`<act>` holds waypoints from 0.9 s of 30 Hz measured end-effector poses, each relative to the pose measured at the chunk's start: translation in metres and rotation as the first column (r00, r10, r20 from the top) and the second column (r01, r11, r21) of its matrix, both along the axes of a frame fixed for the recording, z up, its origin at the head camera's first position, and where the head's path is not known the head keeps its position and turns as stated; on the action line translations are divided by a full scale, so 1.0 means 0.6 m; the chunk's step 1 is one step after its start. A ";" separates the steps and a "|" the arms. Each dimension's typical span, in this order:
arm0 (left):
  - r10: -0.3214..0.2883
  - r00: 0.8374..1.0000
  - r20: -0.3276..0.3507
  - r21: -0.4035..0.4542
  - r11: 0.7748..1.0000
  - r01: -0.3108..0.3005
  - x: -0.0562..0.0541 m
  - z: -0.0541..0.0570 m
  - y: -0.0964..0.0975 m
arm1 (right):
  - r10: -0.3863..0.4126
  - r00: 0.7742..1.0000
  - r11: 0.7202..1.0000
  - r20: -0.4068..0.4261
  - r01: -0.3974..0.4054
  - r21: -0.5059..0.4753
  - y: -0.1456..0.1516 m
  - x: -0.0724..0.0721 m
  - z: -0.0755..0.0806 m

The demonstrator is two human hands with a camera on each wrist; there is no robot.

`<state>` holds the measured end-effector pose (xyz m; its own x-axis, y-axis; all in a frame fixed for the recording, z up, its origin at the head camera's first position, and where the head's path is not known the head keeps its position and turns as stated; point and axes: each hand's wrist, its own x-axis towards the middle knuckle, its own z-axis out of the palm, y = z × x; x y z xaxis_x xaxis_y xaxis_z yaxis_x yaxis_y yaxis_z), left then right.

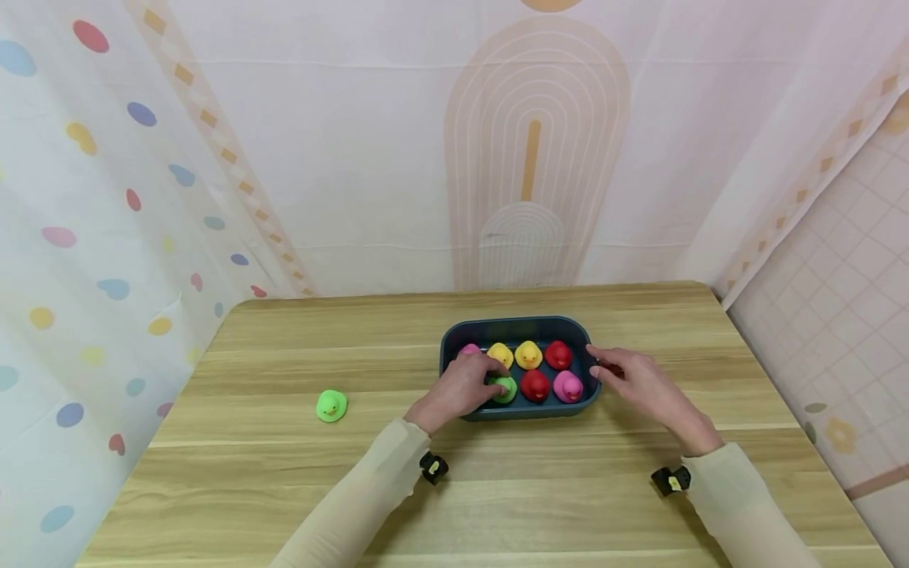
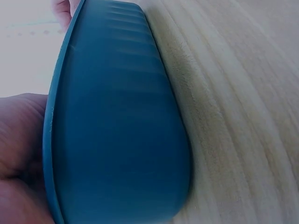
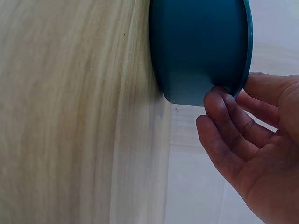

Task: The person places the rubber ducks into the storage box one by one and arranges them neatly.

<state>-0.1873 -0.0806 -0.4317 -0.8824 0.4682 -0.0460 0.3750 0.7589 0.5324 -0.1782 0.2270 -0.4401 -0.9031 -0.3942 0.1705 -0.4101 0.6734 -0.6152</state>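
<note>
A dark blue oblong tray [image 1: 524, 412] with rounded ends holds several small rubber ducks in two rows. My left hand [image 1: 458, 390] reaches over its left end and pinches a green duck [image 1: 506, 390] in the front row, between thumb and forefinger. Beside that stand a red duck [image 1: 536, 386] and a pink duck [image 1: 568, 386]. Behind them are two yellow ducks [image 1: 529, 355], another red duck [image 1: 559, 355] and a partly hidden pink duck [image 1: 469, 350]. At the tray's right end, my right hand [image 3: 261, 135] grips the rim, fingers against the outer wall.
Another green duck [image 1: 331, 405] sits alone on the wooden table [image 1: 270, 481], left of the tray. A patterned curtain [image 1: 355, 158] hangs behind the table's far edge and along its sides. Both wrists carry small black cameras [image 1: 433, 468].
</note>
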 end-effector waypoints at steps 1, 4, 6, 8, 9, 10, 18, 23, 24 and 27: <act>0.000 1.000 0.001 0.000 1.000 0.000 0.000 0.000 0.000 | 0.000 1.000 1.000 0.002 0.000 0.000 0.000 0.000 0.000; -0.004 1.000 0.002 0.002 1.000 0.004 0.001 0.002 -0.001 | 0.001 1.000 1.000 0.004 -0.001 -0.001 -0.001 0.001 0.001; -0.011 1.000 0.002 0.011 1.000 0.011 0.002 0.003 -0.003 | 0.002 1.000 1.000 0.003 -0.002 0.000 -0.001 0.001 0.001; -0.017 1.000 -0.002 0.033 0.999 0.017 0.004 0.005 -0.006 | 0.005 1.000 1.000 0.002 -0.005 -0.001 -0.001 0.000 0.001; -0.024 1.000 -0.012 0.047 0.999 0.024 0.006 0.005 -0.008 | 0.005 1.000 1.000 0.001 -0.005 -0.001 0.000 0.000 0.001; -0.031 0.999 -0.026 0.060 0.998 0.033 0.007 0.006 -0.011 | 0.004 1.000 1.000 0.000 -0.004 0.000 0.000 0.000 0.001; -0.094 0.976 -0.195 0.168 0.978 0.127 0.024 0.008 -0.039 | 0.006 1.000 1.000 -0.003 -0.006 -0.006 0.000 0.001 0.002; -0.085 0.963 -0.256 0.188 0.973 0.135 0.035 0.008 -0.055 | 0.002 1.000 1.000 -0.015 -0.002 0.008 0.001 0.001 0.001; -0.082 0.959 -0.271 0.188 0.973 0.137 0.036 0.008 -0.058 | 0.001 1.000 1.000 -0.014 -0.001 0.009 0.001 0.001 0.001; -0.072 0.950 -0.305 0.186 0.974 0.133 0.043 0.007 -0.068 | 0.000 1.000 1.000 -0.008 0.000 0.007 0.001 0.001 0.001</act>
